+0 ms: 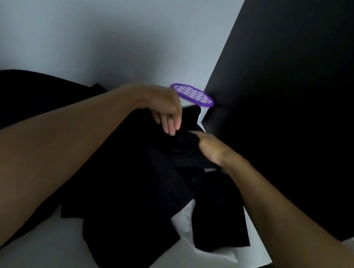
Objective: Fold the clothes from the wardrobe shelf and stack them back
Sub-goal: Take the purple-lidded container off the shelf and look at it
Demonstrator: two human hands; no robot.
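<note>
Black garment is in a crumpled heap on the white shelf, right under both hands. Left grip has its fingers curled, pinching the bunched top edge. Right grip is just beside it, thumb on top and fingers tucked into a fold. Purple-lidded tub sits behind them.

**Dim, soft frame, heavy wide-angle warp**

Light comes in from left of the purple lid. The grey wall up-left of it is the brightest area, with a broad shadow just left of the lid. The dark panel right of the lid is near black. Black clothes below the lid are crushed, folds barely readable. Left hand beside the lid is slightly smeared. Left forearm, far below-left, bulges at the frame edge.
</note>
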